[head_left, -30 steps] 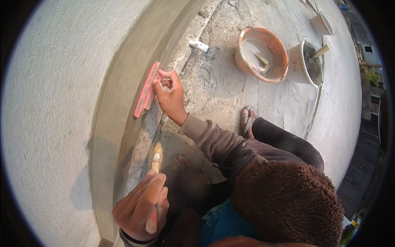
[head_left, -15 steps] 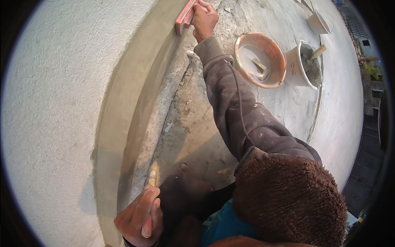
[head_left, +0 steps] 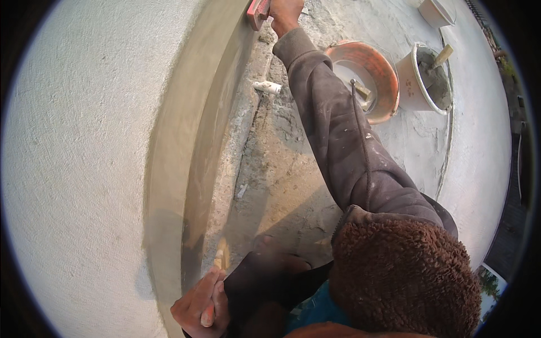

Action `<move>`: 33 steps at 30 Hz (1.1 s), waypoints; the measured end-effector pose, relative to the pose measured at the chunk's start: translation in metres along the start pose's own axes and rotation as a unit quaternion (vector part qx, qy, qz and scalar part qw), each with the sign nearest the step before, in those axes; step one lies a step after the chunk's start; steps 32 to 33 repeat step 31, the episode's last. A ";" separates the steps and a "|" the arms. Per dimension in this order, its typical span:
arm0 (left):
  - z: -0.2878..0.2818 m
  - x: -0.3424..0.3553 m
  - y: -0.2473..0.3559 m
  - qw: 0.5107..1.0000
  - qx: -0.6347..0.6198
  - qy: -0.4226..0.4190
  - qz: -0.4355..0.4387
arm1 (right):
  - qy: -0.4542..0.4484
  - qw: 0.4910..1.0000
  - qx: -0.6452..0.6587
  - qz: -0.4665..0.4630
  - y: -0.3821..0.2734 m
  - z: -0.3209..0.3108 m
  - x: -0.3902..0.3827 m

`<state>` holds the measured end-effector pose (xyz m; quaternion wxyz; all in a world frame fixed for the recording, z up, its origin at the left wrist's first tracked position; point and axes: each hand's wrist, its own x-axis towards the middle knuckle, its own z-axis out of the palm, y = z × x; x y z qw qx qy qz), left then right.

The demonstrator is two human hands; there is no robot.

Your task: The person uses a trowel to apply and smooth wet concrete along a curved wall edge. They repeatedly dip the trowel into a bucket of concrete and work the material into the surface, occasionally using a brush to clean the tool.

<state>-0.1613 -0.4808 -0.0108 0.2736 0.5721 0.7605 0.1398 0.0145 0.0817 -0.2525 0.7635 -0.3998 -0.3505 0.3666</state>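
Note:
My right hand (head_left: 286, 16), cut off by the upper edge, grips a red plastering float (head_left: 257, 14). The float rests at the edge of a smooth, damp grey-brown plaster band (head_left: 183, 132) along the textured white wall (head_left: 79, 146). Down at the lower left, my left hand (head_left: 200, 304) is closed around the handle of a brush (head_left: 220, 256). Its pale bristles point away from me, over the rough ledge beside the band. A dark, dusty sleeve covers my right arm, and a brown fleecy hood lining fills the lower right.
An orange bucket (head_left: 386, 79) holds cloudy water and a wooden-handled tool, partly behind my sleeve. Beside it stands a white bucket (head_left: 414, 84) of grey mortar with a wooden handle sticking out. Another pale bucket (head_left: 437, 14) is farther off. A short white pipe (head_left: 267, 87) lies by the ledge.
My right hand and the float have slid farther away along the plaster band. The whole view has shifted a little, and the white pipe shows more fully. My left hand still holds the brush.

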 end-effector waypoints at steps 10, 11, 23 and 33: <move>-0.002 0.003 0.000 0.995 0.017 -0.002 0.099 | -0.247 0.961 -0.079 0.092 -0.118 -0.061 -0.461; 0.003 0.007 0.002 0.992 0.010 0.026 0.121 | -0.224 0.967 -0.084 0.090 -0.118 -0.056 -0.451; -0.005 -0.006 -0.003 0.986 -0.153 0.018 -0.071 | -0.086 0.986 -0.034 0.141 0.024 0.004 0.117; 0.012 -0.011 -0.025 0.991 -0.063 0.091 0.073 | -0.121 0.986 -0.113 -0.023 -0.013 -0.024 -0.164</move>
